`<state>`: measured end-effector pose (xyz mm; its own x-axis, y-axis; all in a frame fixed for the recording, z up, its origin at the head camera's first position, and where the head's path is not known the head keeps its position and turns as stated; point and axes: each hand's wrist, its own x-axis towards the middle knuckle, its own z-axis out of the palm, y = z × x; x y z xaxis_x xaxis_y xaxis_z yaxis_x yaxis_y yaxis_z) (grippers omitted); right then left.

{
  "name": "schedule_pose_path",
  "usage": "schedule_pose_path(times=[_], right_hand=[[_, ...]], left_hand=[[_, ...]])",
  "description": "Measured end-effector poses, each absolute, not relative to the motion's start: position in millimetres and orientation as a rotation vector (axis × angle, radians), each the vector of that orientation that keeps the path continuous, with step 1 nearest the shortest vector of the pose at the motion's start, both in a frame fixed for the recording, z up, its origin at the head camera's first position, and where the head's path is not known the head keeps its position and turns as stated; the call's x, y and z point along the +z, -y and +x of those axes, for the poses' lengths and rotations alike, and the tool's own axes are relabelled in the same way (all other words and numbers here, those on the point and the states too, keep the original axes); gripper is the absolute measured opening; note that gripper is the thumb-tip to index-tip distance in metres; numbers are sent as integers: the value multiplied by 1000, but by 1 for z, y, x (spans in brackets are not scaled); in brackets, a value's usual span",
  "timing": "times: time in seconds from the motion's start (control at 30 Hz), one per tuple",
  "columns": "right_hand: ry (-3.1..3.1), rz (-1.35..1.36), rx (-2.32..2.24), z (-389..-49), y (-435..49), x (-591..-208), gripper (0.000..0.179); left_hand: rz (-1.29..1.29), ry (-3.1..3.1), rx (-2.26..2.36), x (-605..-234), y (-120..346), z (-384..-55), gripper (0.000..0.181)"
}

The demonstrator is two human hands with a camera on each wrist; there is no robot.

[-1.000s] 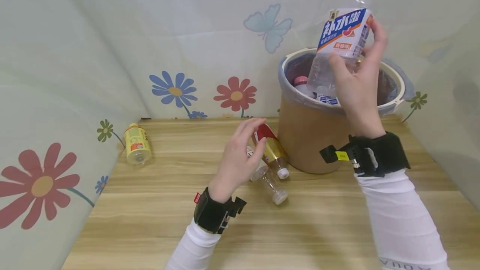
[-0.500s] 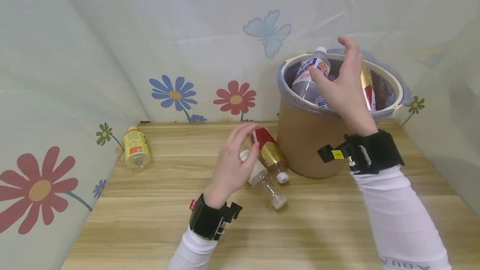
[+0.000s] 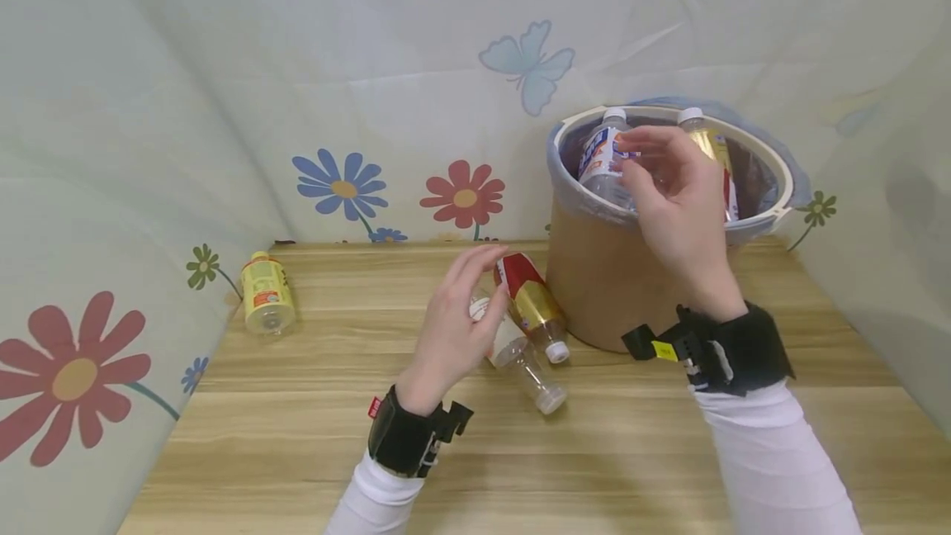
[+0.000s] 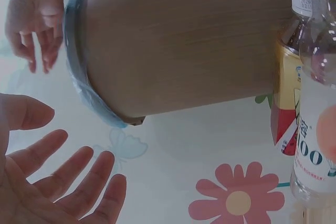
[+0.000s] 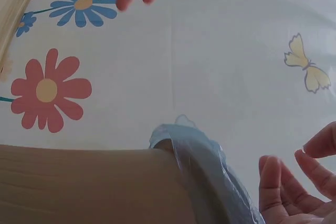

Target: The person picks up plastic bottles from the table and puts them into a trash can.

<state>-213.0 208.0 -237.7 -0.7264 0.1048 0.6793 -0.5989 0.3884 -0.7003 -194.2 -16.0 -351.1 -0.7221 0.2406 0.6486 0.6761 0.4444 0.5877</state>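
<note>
My right hand (image 3: 683,225) is over the front rim of the bin (image 3: 602,279), fingers loosely bent, holding nothing. Inside the bin, a clear bottle with a blue-and-white label (image 3: 598,157) leans at the left. A gold-and-red labelled bottle (image 3: 709,145) stands at the right, partly behind the hand. My left hand (image 3: 451,324) hovers with spread fingers, as the left wrist view also shows. Beside it on the table lies a clear bottle with a white label (image 3: 509,343), partly covered by the thumb. Touching or nearly touching that is a red-and-gold bottle (image 3: 531,297) with a white cap.
A yellow-labelled bottle (image 3: 268,291) lies at the table's left edge. A bluish plastic bag (image 5: 205,166) lines the bin and folds over its rim. Flower-printed cloth (image 3: 401,64) rises behind and beside the wooden table (image 3: 312,452).
My right hand lowered the blue-and-white labelled bottle into the bin and let it go. It then drew back slightly towards me, fingers bending. The left hand shifted a little left and down.
</note>
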Motion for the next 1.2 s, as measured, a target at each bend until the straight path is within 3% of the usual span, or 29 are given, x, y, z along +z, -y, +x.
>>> schedule_pose_path(times=[0.27, 0.67, 1.2], right_hand=[[1796, 604, 1457, -187, -185, -280, 18], [1915, 505, 1659, -180, -165, -356, 15], [2119, 478, 1562, -188, -162, -377, 26]], left_hand=[[-750, 2267, -1149, -350, 33, -194, 43], [-730, 2415, -947, -365, 56, -199, 39], [-885, 2690, -558, -390, 50, -211, 46]])
